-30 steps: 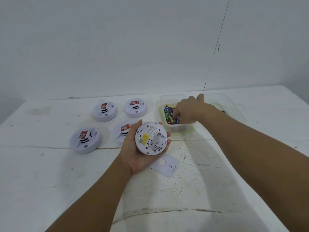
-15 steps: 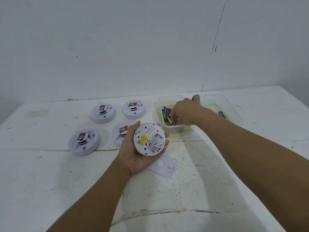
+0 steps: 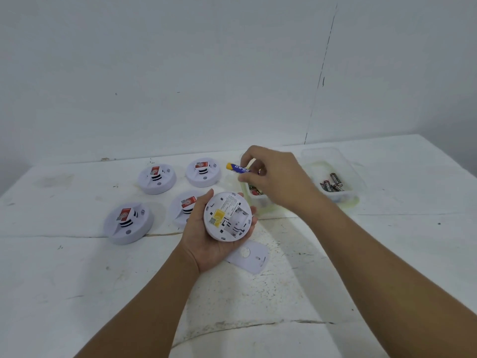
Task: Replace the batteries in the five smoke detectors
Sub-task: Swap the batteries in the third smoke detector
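I look down on a white, scuffed table [image 3: 77, 293] that meets a pale wall along its far edge; the table's right end slants away at upper right, and a broad bare stretch of tabletop lies near me, between and to either side of my forearms.

My left hand [image 3: 206, 244] is palm up, fingers curled round a white round smoke detector [image 3: 227, 216] held back side up, just above the table. Its open battery bay faces me, a yellow label beside it; the bay's long axis runs from lower left to upper right.

My right hand [image 3: 273, 177] hovers over a clear plastic tub [image 3: 260, 202], pinching a blue and yellow battery [image 3: 237, 168] between thumb and fingers. The battery lies nearly level, long axis left to right, its yellow end pointing left toward the far detectors.

A second clear tub [image 3: 333, 161] sits just right of the first, holding dark batteries [image 3: 333, 183].

Four more detectors [image 3: 128, 223] rest face up to the left, in two rows, close together but apart from each other; the nearest right one is partly hidden by my left hand.

A flat white cover plate [image 3: 249, 257] lies on the table just beside my left wrist.
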